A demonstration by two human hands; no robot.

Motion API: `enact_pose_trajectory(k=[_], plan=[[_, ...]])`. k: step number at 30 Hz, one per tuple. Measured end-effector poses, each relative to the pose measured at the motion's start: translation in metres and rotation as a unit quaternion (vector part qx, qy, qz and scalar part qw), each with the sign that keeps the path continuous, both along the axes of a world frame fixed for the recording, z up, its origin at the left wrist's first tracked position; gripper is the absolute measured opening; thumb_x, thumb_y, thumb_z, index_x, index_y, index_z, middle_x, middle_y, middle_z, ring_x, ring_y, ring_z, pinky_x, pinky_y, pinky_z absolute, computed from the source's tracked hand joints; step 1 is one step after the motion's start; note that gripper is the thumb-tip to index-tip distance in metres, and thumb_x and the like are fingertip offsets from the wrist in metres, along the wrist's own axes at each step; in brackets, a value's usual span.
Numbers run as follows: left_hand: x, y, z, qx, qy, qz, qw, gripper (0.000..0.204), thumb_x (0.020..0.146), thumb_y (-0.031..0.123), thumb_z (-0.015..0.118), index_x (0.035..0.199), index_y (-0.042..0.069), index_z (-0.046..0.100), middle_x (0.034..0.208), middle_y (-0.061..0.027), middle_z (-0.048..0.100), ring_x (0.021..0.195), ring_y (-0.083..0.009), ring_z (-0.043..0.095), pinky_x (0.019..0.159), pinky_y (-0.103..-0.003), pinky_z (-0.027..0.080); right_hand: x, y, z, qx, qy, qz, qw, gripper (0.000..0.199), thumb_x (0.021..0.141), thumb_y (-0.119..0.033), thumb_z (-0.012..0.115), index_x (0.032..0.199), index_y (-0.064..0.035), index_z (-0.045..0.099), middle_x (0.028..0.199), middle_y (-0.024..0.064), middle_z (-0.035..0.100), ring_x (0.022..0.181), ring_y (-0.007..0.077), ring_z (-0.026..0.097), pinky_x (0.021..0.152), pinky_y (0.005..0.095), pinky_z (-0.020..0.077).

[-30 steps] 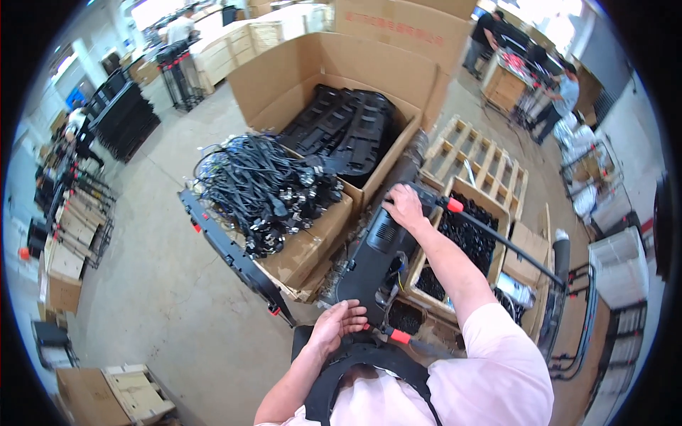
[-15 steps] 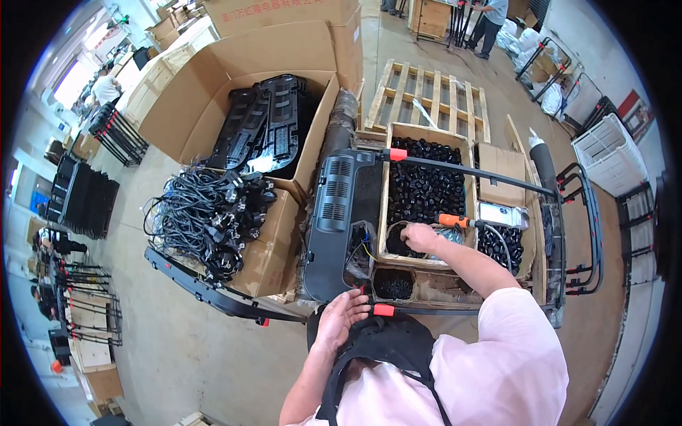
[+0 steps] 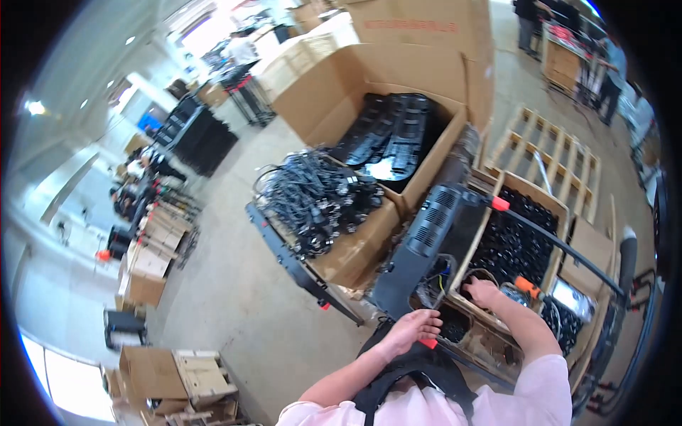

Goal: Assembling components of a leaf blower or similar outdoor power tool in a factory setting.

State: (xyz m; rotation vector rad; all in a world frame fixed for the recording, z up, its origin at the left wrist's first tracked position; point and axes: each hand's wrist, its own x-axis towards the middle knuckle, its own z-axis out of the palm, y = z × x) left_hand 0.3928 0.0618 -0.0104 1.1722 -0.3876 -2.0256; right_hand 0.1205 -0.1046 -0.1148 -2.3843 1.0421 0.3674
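Observation:
My right hand [image 3: 484, 292] reaches down into a small round-rimmed bin of tiny dark parts; its fingers are curled together, and whatever they pinch is hidden. My left hand [image 3: 414, 331] is held palm inward with its fingers stretched out, empty, beside the red clip [image 3: 428, 343] on the near bar of a black tubular frame. On that frame sits a dark plastic cover [image 3: 414, 245] with vent slots. Right of my right hand lies an orange-handled power screwdriver [image 3: 527, 287]. Beyond it, a wooden crate [image 3: 561, 213] holds many black knob-like pieces [image 3: 513, 238].
Left of the cover, a heap of black cables with plugs [image 3: 320, 195] lies on a cardboard box [image 3: 362, 245]. Behind it, a large open carton [image 3: 327, 92] holds black plastic panels [image 3: 391, 138]. A wooden pallet [image 3: 554, 160] lies at the far right. Other people work in the distance.
My view has swung left and tilted, so the bench sits further right and more of the left floor shows. My right hand stays in the small bin; my left stays by the red clip.

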Motion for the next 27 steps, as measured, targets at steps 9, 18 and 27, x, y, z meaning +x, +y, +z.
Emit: enact_pose_trajectory(k=[9,18,27], plan=[[-0.028,-0.015,-0.012,-0.015,0.043,0.003,0.999,0.036,0.113,0.033,0.052,0.132,0.004,0.062,0.112,-0.0062,0.070,0.099,-0.0165,0.070,0.089,-0.032,0.060,-0.011,-0.005,-0.038,-0.070,-0.036,0.074,0.994,0.030,0.094,-0.016,0.056,0.119,-0.0115,0.072,0.118,0.0235,0.069,0.102,0.0414,0.073,0.084,0.0507,0.0605],[-0.073,-0.082,-0.056,0.052,0.066,0.039,0.996,0.030,0.113,0.032,0.051,0.121,0.006,0.064,0.105,-0.0043,0.069,0.095,-0.0173,0.069,0.087,-0.034,0.061,-0.042,0.001,-0.036,-0.070,-0.163,-0.170,0.969,0.016,0.077,-0.014,0.077,0.089,-0.0045,0.079,0.090,0.0202,0.076,0.090,0.0378,0.074,0.088,0.0450,0.0598],[-0.122,-0.111,-0.099,0.118,0.082,0.048,0.988,0.041,0.114,0.041,0.045,0.125,0.005,0.062,0.118,-0.0098,0.069,0.107,-0.0234,0.067,0.099,-0.041,0.057,-0.026,0.023,0.053,0.019,-0.231,-0.344,0.910,0.025,0.081,-0.015,0.074,0.103,-0.0054,0.082,0.096,0.0179,0.078,0.091,0.0334,0.076,0.086,0.0410,0.0594]])
